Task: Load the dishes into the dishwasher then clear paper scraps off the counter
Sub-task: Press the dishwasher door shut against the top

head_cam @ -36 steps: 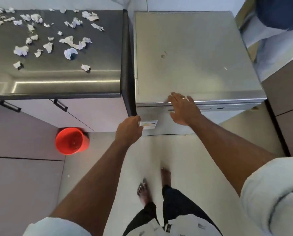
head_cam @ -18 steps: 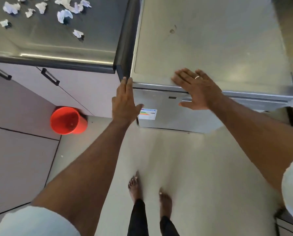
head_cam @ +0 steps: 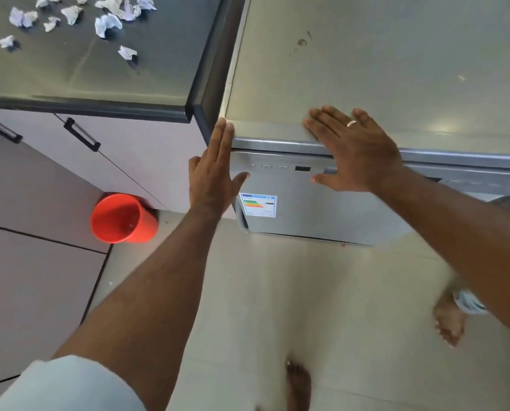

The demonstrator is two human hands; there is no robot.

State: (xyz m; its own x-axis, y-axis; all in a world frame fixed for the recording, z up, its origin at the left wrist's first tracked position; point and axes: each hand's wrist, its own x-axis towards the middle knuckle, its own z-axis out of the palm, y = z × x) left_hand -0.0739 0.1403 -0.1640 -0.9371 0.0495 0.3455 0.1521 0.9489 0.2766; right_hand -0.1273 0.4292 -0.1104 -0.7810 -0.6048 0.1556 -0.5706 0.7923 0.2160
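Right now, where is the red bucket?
In the head view the red bucket stands on the floor at lower left, against the cabinet under the counter, left of the dishwasher and the left hand.

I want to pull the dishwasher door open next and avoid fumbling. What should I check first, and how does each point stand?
1. Left hand free: ok, fingers straight at the dishwasher's left corner.
2. Right hand free: ok, flat over the top front edge.
3. Grip on door: not ok, neither hand curls round anything.
4. Door closed: appears so.
5. Floor before the door: ok, red bucket stands off to the left.
6. Dishes nearby: cannot tell, none in view.
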